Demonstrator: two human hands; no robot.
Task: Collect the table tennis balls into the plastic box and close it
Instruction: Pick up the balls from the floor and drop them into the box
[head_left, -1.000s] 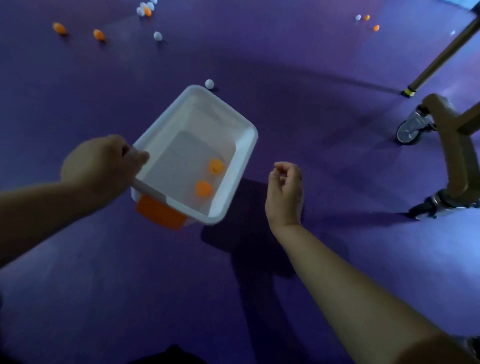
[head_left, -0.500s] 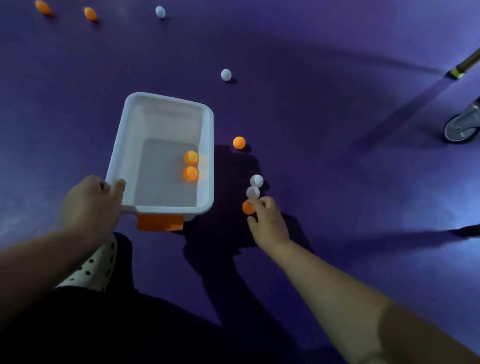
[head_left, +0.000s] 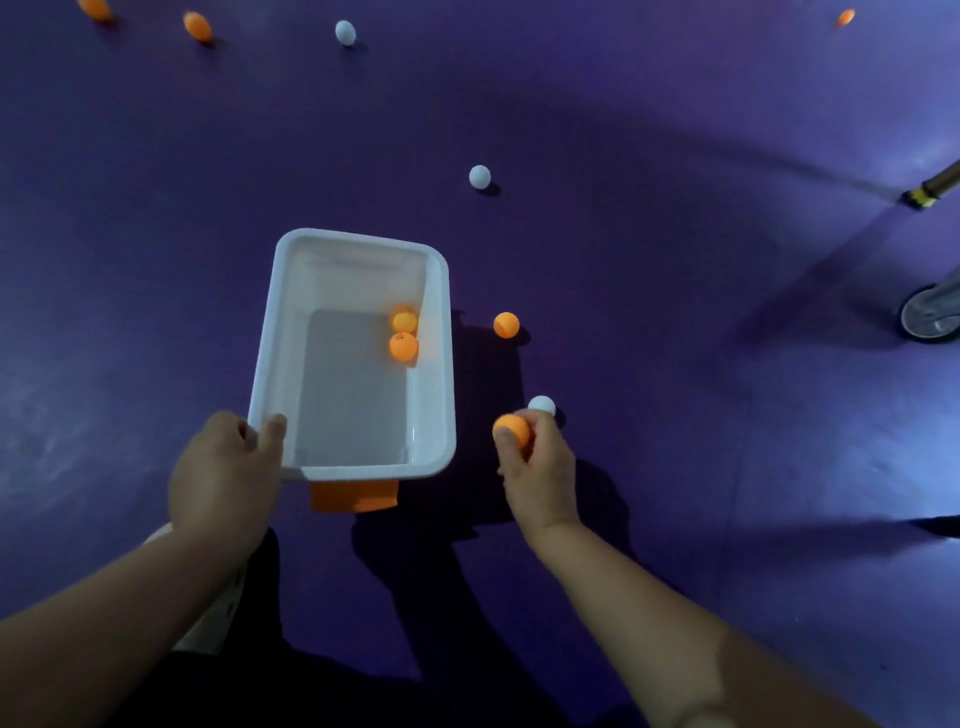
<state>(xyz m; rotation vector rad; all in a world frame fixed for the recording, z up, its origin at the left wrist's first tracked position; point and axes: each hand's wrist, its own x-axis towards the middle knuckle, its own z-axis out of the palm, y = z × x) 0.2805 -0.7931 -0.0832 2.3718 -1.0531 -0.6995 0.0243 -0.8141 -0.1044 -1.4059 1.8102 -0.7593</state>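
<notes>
A white plastic box (head_left: 270, 332) with an orange clip (head_left: 354, 497) on its near end stands open on the purple floor. Two orange balls (head_left: 403, 347) lie inside by its right wall. My left hand (head_left: 223, 478) grips the box's near left corner. Just right of the box, my right hand (head_left: 537, 467) holds an orange ball (head_left: 512, 429) in its fingers, with a white ball (head_left: 542, 405) at its fingertips. Whether that white ball is held or lies on the floor I cannot tell. No lid is in view.
Loose balls lie on the floor: an orange one (head_left: 506, 325) right of the box, a white one (head_left: 479, 176) beyond it, and orange (head_left: 197, 26) and white (head_left: 345, 32) ones far off. A caster wheel (head_left: 930, 314) and a pole foot (head_left: 922, 197) stand at the right.
My right hand reached down to the balls right of the box and picked up the orange one. The box came down level on the floor under my left hand.
</notes>
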